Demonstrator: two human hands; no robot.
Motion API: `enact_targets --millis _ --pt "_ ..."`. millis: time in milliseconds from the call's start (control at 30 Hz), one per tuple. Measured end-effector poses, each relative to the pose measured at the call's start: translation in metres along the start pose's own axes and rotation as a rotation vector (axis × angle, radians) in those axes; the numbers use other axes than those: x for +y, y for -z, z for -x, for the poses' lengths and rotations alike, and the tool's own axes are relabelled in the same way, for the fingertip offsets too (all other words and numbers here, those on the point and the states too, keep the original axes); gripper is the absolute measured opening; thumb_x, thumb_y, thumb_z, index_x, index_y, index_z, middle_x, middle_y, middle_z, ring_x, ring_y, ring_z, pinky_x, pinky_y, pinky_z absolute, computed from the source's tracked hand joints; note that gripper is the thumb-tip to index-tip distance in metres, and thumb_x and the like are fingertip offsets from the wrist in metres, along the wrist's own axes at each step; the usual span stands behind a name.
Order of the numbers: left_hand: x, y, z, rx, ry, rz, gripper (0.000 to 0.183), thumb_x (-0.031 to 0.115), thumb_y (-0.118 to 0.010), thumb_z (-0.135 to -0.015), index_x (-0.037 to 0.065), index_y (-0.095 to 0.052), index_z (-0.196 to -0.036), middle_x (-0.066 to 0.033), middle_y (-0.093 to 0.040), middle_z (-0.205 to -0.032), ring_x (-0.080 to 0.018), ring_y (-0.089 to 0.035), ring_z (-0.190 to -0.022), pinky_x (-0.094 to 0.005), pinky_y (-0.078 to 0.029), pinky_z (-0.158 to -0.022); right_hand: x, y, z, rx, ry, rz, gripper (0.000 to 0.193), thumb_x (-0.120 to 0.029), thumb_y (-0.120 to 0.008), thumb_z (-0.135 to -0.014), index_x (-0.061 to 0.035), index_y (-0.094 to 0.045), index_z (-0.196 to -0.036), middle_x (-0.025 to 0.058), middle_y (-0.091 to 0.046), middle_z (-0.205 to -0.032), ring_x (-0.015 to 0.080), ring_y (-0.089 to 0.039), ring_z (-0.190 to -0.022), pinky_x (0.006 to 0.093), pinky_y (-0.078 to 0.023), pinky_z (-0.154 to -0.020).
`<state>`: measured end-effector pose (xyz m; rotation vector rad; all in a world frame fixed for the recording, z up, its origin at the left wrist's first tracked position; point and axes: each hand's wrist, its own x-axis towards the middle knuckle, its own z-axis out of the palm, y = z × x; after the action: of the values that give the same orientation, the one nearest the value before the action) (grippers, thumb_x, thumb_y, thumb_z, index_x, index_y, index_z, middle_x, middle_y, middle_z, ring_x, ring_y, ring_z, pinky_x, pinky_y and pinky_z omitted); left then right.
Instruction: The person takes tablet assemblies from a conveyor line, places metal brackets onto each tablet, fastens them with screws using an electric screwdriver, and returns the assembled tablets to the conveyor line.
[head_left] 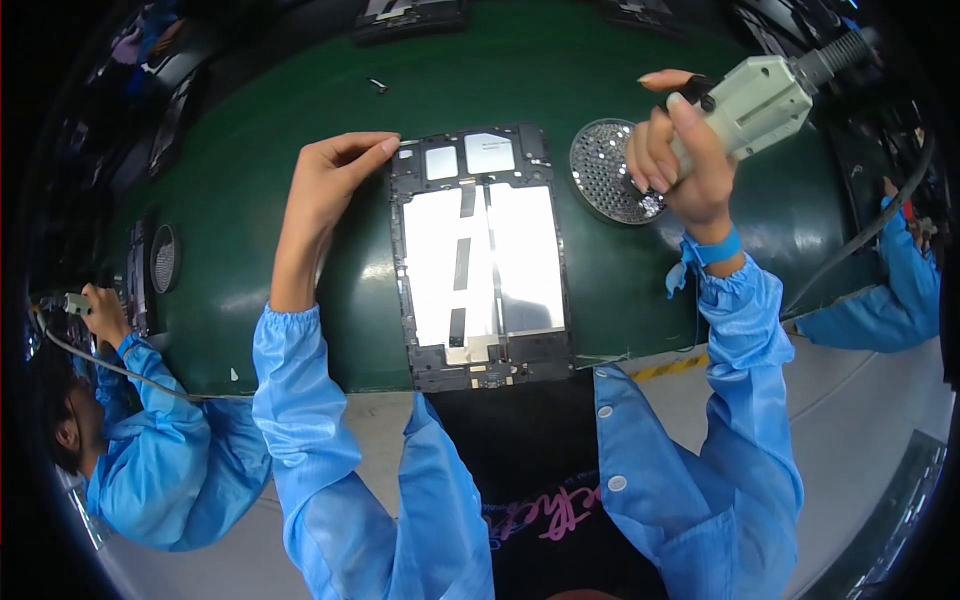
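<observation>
An opened tablet (530, 290) lies on the green table, its silvery battery and dark circuit frame uncovered. My left hand (335, 185) is at its far left corner, thumb and forefinger pinched together. Something small and pale shows at those fingertips, too small to name. In my right hand (690, 160) is a pale grey-green electric screwdriver (755, 110), its cable end pointing to the far right. That hand is over a round screw tray (605, 150) with a dimpled, shiny surface, just right of the tablet. The screwdriver's tip is hidden by my fingers.
A small screw-like piece (378, 85) lies beyond my left hand. More devices (410, 15) stand along the far edge. Co-workers in blue sleeves (165, 440) sit at left and right; the left one holds a similar screwdriver (77, 303). A grey cable (870, 230) hangs at right.
</observation>
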<state>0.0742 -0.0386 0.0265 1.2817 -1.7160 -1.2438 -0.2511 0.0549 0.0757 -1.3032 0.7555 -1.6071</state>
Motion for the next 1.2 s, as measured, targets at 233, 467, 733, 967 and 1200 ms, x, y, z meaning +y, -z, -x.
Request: enact_targets --millis 233,467,733,967,1200 --pt "-0.004 0.005 0.0 -0.064 -0.004 -0.014 0.028 0.02 -0.066 -0.095 -0.002 -0.07 -0.112 -0.004 -0.07 -0.094 -0.0078 -0.057 -0.08 -0.0213 -0.046 -0.073 0.002 0.001 -0.002 -0.023 -0.017 0.052 0.033 -0.019 -0.043 -0.1 0.0075 -0.049 -0.118 -0.0005 -0.032 -0.051 0.0097 -0.034 -0.039 0.0282 -0.037 -0.042" --pt "-0.009 0.011 0.007 -0.072 0.043 0.077 0.025 0.017 -0.066 -0.094 -0.003 -0.07 -0.108 -0.0045 -0.069 -0.094 -0.0078 -0.057 -0.08 -0.0217 -0.046 -0.073 0.007 -0.01 -0.01 -0.014 -0.067 -0.025 0.023 -0.015 -0.057 -0.094 0.0075 -0.058 -0.101 0.0023 -0.041 -0.049 0.0122 -0.041 -0.038 0.0297 -0.039 -0.039" --pt "-0.007 0.01 0.024 -0.133 -0.003 0.15 0.03 0.021 -0.068 -0.094 -0.002 -0.071 -0.111 -0.005 -0.068 -0.089 -0.0081 -0.058 -0.076 -0.0212 -0.048 -0.073 0.015 -0.104 -0.046 -0.129 -0.134 0.155 0.032 -0.026 -0.048 -0.099 0.0057 -0.053 -0.102 -0.0008 -0.029 -0.048 0.0104 -0.033 -0.039 0.0302 -0.036 -0.042" --pt "-0.018 0.011 0.025 -0.2 -0.073 0.223 0.029 0.015 -0.063 -0.096 -0.007 -0.068 -0.113 -0.006 -0.069 -0.087 -0.0096 -0.06 -0.076 -0.0245 -0.051 -0.073 0.049 -0.169 -0.072 -0.26 -0.12 0.102 0.035 -0.026 -0.054 -0.097 0.0087 -0.055 -0.099 0.0009 -0.033 -0.048 0.012 -0.039 -0.038 0.0299 -0.039 -0.041" --pt "-0.02 0.01 0.025 -0.17 -0.101 0.264 0.027 0.013 -0.064 -0.093 -0.007 -0.069 -0.109 -0.0096 -0.071 -0.085 -0.0115 -0.064 -0.072 -0.0244 -0.052 -0.068 0.076 -0.175 -0.074 -0.27 -0.141 0.062 0.036 -0.027 -0.052 -0.097 0.0095 -0.054 -0.098 0.0022 -0.035 -0.048 0.0126 -0.04 -0.038 0.0314 -0.04 -0.043"
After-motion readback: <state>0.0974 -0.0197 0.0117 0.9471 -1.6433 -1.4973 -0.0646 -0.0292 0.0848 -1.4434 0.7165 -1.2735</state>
